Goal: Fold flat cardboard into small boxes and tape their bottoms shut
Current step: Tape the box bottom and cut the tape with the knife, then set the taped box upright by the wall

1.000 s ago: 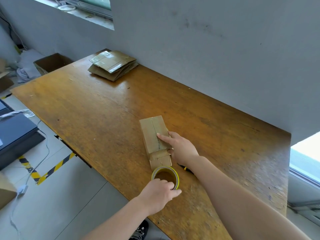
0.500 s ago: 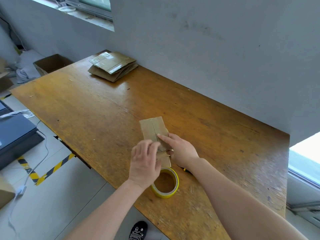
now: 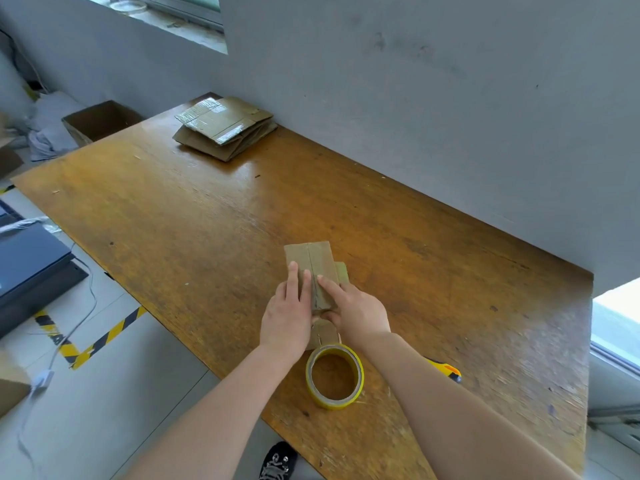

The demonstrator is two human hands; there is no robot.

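Both hands are down on the small cardboard box, which lies near the front edge of the table: the left grip is open, straight fingers pressed flat on the box's top left of the seam. The right grip is open too, its index finger laid straight along the seam. Just behind the hands the yellow tape roll lies flat, a yellow utility knife peeks out past the right forearm, and a stack of flat cardboard waits at the table's far corner.
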